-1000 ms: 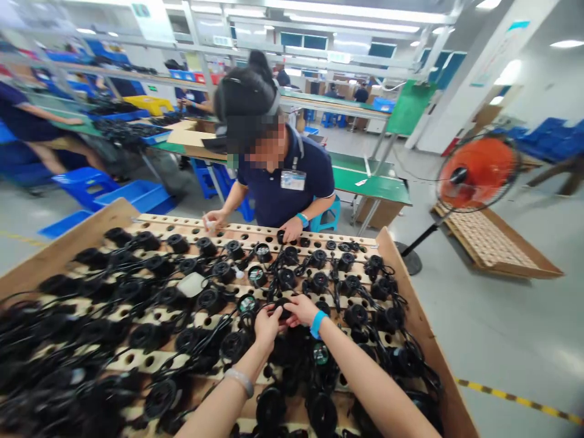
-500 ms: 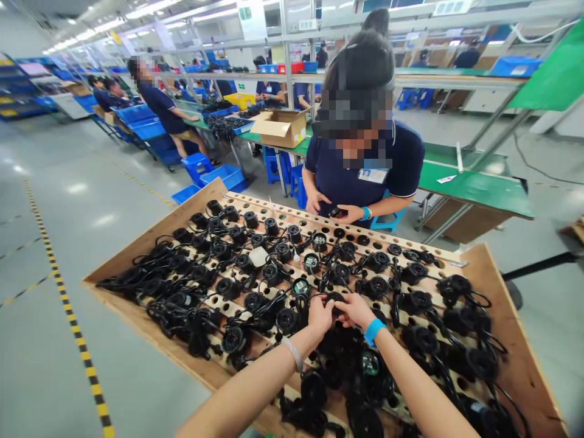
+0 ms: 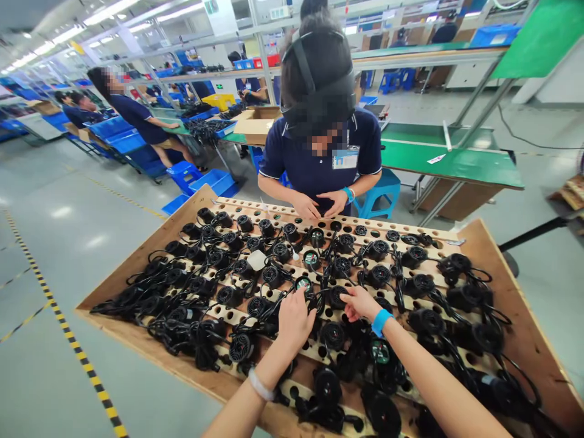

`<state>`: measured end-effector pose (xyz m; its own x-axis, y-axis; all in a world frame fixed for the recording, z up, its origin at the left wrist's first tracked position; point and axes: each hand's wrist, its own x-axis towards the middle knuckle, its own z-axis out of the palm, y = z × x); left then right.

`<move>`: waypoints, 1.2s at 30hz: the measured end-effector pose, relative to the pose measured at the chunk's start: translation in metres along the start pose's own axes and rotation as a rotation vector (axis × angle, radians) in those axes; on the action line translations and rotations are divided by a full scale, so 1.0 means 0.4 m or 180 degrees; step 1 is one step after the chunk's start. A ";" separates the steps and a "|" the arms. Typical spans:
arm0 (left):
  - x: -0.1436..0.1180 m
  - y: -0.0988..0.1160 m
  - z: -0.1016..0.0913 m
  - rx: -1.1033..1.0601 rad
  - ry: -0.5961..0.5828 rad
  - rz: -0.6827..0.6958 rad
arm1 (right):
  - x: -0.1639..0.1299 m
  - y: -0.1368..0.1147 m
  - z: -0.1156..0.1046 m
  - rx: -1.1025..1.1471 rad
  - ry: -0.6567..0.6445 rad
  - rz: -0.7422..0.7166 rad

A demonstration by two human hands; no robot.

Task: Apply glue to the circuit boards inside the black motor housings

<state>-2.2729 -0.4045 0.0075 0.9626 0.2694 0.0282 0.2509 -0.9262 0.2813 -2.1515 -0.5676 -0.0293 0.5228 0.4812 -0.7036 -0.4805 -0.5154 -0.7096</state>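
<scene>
My left hand [image 3: 294,319] reaches over an uncovered round black housing that shows a green circuit board [image 3: 303,283]. Its fingers stretch forward to the near rim, with the thumb apart; whether they touch cannot be made out. My right hand [image 3: 361,304] is beside a round black unit with a slotted cover [image 3: 338,296]. The index finger points at that unit's right edge, the other fingers are loosely curled, and nothing shows in them. Another covered black unit [image 3: 333,334] sits just nearer me, between my forearms.
A wooden tray [image 3: 137,261] with perforated strips holds rows of black units and coiled cables. A pale cap-like piece [image 3: 258,259] lies among them. Across the tray stands a co-worker [image 3: 319,146], hands over its far edge. Behind are a green workbench [image 3: 447,155] and a blue stool [image 3: 381,191].
Both my hands were together at one black unit. My left hand has let go and moved left to the uncovered housing. The co-worker's hands have come together, lower over the tray edge.
</scene>
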 end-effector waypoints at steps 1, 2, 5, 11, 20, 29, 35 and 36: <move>-0.007 0.003 0.003 -0.0232 0.0055 -0.0034 | -0.002 0.001 0.002 -0.0013 0.0012 -0.0017; -0.011 0.008 0.002 -0.0497 0.0092 -0.0105 | -0.003 0.001 0.005 -0.0030 0.0028 -0.0034; -0.003 0.030 -0.022 -0.1254 0.0216 -0.0297 | -0.003 0.006 0.009 -0.0104 0.0085 -0.0057; 0.039 0.116 -0.054 -0.3320 -0.0433 -0.0873 | 0.002 0.008 0.005 -0.0220 0.0104 -0.0031; -0.054 0.130 -0.023 -0.2017 -0.1438 0.0034 | 0.007 -0.002 -0.004 -0.0437 0.0084 -0.0112; 0.279 -0.120 -0.034 -0.0874 0.0264 -0.0945 | 0.014 0.010 -0.005 -0.0605 0.0121 -0.0187; 0.324 -0.148 0.008 -0.1085 0.0387 -0.0874 | 0.002 -0.003 -0.001 -0.0929 0.0269 -0.0272; 0.311 -0.154 -0.001 -0.1091 0.0426 -0.0882 | -0.004 -0.006 -0.001 -0.1030 0.0324 -0.0321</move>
<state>-2.1685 -0.3140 -0.0060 0.8367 0.5472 0.0243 0.4272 -0.6798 0.5961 -2.1509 -0.5674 -0.0267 0.6316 0.4765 -0.6115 -0.1834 -0.6746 -0.7150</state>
